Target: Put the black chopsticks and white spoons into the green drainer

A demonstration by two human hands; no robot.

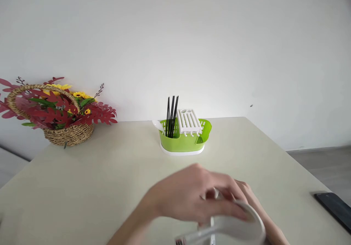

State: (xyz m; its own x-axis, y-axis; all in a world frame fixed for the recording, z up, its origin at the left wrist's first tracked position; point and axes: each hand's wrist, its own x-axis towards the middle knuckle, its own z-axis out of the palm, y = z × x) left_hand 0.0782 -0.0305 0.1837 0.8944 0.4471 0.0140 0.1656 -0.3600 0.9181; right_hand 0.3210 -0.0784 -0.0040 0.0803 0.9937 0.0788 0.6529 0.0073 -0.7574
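At ten o'clock, a flower basket (70, 134) is stood on its flat base. At twelve, black chopsticks (172, 119) are kept nearly upright by the green caddy (178, 144). Near five, a blurred white ladle-like utensil (253, 225) is gripped at its bowl by the left hand (189, 193), seemingly for control. The right hand (244, 187) is mostly hidden; its grip cannot be told. At four, a phone (334, 208) is laid flat.

Unobstructed tabletop (82, 186) lies between the wicker flower basket (70, 134) and the green utensil caddy (181, 143), and from the caddy to the smartphone (336, 208). Black chopsticks (172, 117) rise upright from the caddy, obstructing a low pass; the wall (192, 47) bounds the rear.
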